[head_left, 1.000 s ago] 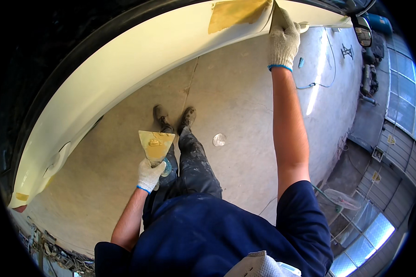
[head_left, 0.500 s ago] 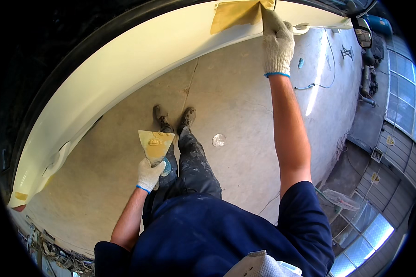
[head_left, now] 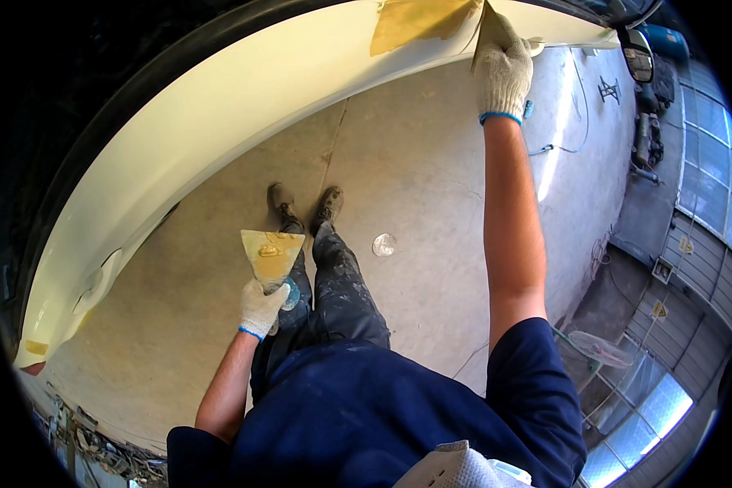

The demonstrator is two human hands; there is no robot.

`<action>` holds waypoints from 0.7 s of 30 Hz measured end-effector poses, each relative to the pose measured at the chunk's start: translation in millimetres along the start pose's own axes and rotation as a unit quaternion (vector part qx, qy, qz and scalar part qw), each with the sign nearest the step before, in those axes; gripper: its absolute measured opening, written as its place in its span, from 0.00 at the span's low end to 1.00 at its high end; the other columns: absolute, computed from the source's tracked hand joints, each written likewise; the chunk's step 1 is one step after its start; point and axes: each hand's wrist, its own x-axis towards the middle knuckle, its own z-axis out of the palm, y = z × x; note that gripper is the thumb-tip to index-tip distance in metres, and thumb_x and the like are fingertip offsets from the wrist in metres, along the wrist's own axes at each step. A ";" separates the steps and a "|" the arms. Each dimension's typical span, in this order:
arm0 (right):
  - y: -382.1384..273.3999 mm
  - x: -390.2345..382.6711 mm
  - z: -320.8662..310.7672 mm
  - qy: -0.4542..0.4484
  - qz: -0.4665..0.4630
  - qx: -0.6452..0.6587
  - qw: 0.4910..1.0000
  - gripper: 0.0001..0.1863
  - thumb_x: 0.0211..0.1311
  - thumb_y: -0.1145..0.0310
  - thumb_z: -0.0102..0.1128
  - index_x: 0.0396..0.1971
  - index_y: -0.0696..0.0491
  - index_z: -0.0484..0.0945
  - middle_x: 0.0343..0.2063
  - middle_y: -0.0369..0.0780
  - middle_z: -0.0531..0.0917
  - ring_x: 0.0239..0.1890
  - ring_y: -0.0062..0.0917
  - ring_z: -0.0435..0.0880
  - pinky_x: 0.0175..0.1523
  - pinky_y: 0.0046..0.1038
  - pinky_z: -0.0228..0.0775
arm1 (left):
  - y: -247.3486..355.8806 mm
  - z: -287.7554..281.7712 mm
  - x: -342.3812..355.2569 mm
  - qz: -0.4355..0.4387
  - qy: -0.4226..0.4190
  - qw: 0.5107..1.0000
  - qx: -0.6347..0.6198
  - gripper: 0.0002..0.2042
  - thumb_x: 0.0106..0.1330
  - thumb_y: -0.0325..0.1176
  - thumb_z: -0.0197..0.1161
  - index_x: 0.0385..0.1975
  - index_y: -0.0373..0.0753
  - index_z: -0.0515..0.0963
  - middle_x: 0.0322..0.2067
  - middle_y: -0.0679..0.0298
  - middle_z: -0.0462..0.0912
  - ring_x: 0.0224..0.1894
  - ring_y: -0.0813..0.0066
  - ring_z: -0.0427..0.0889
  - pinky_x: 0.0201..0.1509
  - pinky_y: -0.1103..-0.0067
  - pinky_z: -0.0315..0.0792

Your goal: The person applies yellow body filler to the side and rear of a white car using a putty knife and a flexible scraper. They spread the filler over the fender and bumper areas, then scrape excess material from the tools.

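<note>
left hand (head_left: 262, 309), gloved: closed around a putty knife (head_left: 275, 284) bearing yellow filler (head_left: 272, 262). right hand (head_left: 504, 75), gloved: gripping a thin spreader (head_left: 482, 37) at the cream car panel (head_left: 244, 106), beside a tan patch (head_left: 415, 26).

The knife (head_left: 253, 241), flared and pale, carries a lump of yellow putty (head_left: 270, 263). A grey spreader (head_left: 485, 28), nearly edge-on, is at the cream panel (head_left: 220, 118), by its yellow patch (head_left: 415, 28).
</note>
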 end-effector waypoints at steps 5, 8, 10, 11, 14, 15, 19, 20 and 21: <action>8.6 -9.4 12.8 0.052 -0.164 -0.156 0.973 0.23 0.60 0.79 0.51 0.55 0.57 0.82 0.44 0.42 0.84 0.48 0.28 0.83 0.54 0.26 0.73 | 0.5 -2.0 0.1 0.005 0.000 0.998 0.055 0.12 0.62 0.27 0.68 0.45 0.34 0.82 0.36 0.65 0.87 0.36 0.79 0.84 0.41 0.77 0.79; 7.9 -6.5 7.9 0.012 -0.100 0.015 0.995 0.24 0.58 0.78 0.50 0.56 0.58 0.81 0.47 0.43 0.84 0.50 0.30 0.82 0.58 0.27 0.72 | -10.7 -2.6 3.7 -0.020 -0.019 1.000 -0.015 0.12 0.62 0.28 0.68 0.45 0.34 0.82 0.36 0.65 0.87 0.36 0.79 0.85 0.42 0.78 0.79; 15.9 1.8 3.8 0.035 -0.094 -0.051 0.994 0.26 0.56 0.77 0.50 0.57 0.57 0.81 0.50 0.44 0.83 0.53 0.31 0.82 0.61 0.28 0.70 | -13.1 -2.7 4.9 -0.016 -0.015 1.000 -0.005 0.12 0.62 0.28 0.68 0.45 0.34 0.82 0.36 0.65 0.87 0.36 0.79 0.85 0.41 0.78 0.79; 15.1 -0.3 4.7 0.030 -0.101 -0.079 0.991 0.27 0.56 0.77 0.50 0.57 0.57 0.80 0.51 0.45 0.83 0.53 0.32 0.82 0.61 0.28 0.70 | -13.6 -2.6 5.0 -0.015 -0.013 1.000 0.001 0.12 0.62 0.28 0.68 0.45 0.34 0.82 0.36 0.65 0.87 0.36 0.78 0.85 0.41 0.78 0.79; 10.7 -6.9 7.8 0.014 -0.122 -0.163 0.979 0.28 0.55 0.76 0.49 0.58 0.56 0.80 0.52 0.45 0.82 0.54 0.32 0.81 0.62 0.29 0.70 | -16.0 -2.0 4.2 -0.005 -0.008 1.000 -0.007 0.12 0.62 0.28 0.68 0.45 0.34 0.81 0.36 0.65 0.87 0.36 0.78 0.85 0.41 0.77 0.79; 9.8 -7.7 8.0 0.009 -0.129 -0.191 0.973 0.28 0.54 0.76 0.49 0.58 0.56 0.80 0.52 0.45 0.82 0.55 0.33 0.81 0.62 0.29 0.70 | -16.0 -1.8 4.2 -0.008 -0.009 1.000 -0.008 0.12 0.62 0.28 0.68 0.45 0.34 0.81 0.37 0.65 0.87 0.36 0.78 0.85 0.41 0.77 0.79; 14.2 -10.1 11.2 0.038 -0.115 -0.137 0.983 0.28 0.54 0.77 0.49 0.58 0.56 0.80 0.50 0.45 0.82 0.55 0.34 0.81 0.62 0.30 0.70 | -8.7 -2.1 4.2 -0.022 -0.010 1.000 0.011 0.13 0.61 0.28 0.69 0.45 0.34 0.81 0.37 0.65 0.87 0.36 0.78 0.85 0.41 0.77 0.79; 14.4 -11.9 13.1 0.039 -0.115 -0.138 0.983 0.28 0.54 0.77 0.49 0.58 0.56 0.80 0.49 0.45 0.83 0.54 0.33 0.82 0.61 0.30 0.71 | -6.8 -2.5 4.3 -0.027 -0.010 0.999 0.023 0.13 0.61 0.27 0.69 0.45 0.34 0.81 0.37 0.65 0.87 0.36 0.78 0.85 0.41 0.77 0.79; 14.5 -13.8 15.0 0.040 -0.115 -0.139 0.983 0.28 0.54 0.77 0.49 0.58 0.56 0.80 0.49 0.45 0.83 0.53 0.33 0.82 0.60 0.30 0.71 | -9.1 -2.8 4.4 -0.023 -0.010 1.000 0.009 0.13 0.61 0.27 0.69 0.45 0.34 0.81 0.37 0.65 0.87 0.36 0.78 0.85 0.41 0.77 0.79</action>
